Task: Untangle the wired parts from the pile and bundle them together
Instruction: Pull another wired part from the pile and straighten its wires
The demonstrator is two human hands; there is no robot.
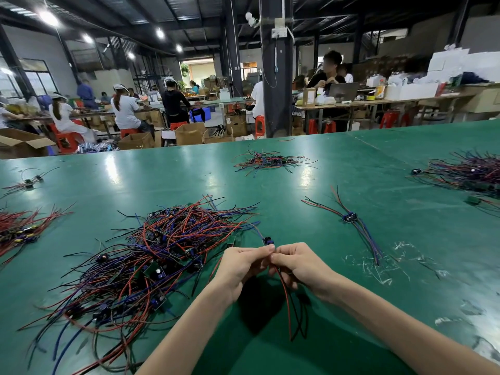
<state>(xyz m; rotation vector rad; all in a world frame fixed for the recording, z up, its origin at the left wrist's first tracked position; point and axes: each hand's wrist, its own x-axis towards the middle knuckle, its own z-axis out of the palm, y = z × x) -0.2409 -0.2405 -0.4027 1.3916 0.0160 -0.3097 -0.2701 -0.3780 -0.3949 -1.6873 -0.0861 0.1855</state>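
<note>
Wired parts (151,255) lay tangled on the green table (351,163), just left of your hands. Your left hand (240,266) and right hand (300,266) met at the fingertips, both pinching one loose part (268,241), its red and black leads hanging below.

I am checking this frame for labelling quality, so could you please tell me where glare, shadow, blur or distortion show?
Head view: ceiling lamps put white glare patches on the green table; the left hand and right hand, pinching a wired part, cast a dark shadow beneath; the wide lens bows the table's far edge; near wires of the pile look soft.
</note>
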